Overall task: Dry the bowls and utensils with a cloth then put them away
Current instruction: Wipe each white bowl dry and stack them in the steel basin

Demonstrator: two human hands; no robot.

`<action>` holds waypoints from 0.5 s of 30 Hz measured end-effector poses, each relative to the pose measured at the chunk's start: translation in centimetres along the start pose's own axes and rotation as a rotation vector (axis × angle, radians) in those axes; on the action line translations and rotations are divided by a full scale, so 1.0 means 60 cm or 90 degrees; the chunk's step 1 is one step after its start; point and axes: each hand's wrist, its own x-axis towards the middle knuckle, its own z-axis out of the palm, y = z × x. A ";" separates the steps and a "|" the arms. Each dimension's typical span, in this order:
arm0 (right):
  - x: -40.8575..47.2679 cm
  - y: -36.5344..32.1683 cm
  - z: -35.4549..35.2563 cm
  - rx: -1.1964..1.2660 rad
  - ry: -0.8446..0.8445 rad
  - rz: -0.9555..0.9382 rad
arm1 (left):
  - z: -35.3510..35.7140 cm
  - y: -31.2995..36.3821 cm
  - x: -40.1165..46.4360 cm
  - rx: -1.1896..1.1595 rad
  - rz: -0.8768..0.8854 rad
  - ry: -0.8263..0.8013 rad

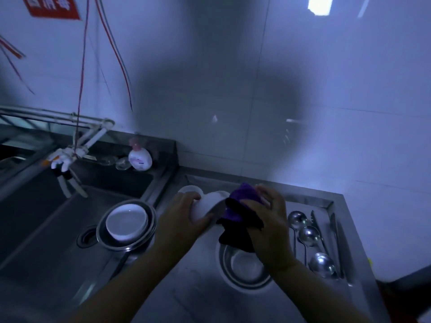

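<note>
3 white bowls (pixel 207 206), 2 steel bowls (pixel 245 269), 3 ladles (pixel 309 235), 1 purple cloth (pixel 240 206), 1 soap btl (pixel 140 158)

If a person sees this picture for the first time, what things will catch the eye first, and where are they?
First, the two hands in the middle: the left hand holds a white bowl while the right hand presses a purple cloth to it. Next, a second white bowl sits inside a steel bowl in the sink at left. Shiny ladles lie in a row on the counter at right.
</note>
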 end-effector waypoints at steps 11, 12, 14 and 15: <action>0.012 -0.118 0.074 -0.221 -0.122 -0.169 | -0.105 0.010 0.011 -0.266 0.009 0.051; 0.007 -0.130 0.078 -0.206 -0.135 -0.162 | -0.110 0.009 0.011 -0.291 -0.001 0.050; -0.003 -0.156 0.087 -0.163 -0.150 -0.121 | -0.117 0.007 0.010 -0.312 -0.008 0.052; -0.006 -0.170 0.092 -0.145 -0.148 -0.099 | -0.119 0.006 0.009 -0.325 -0.022 0.046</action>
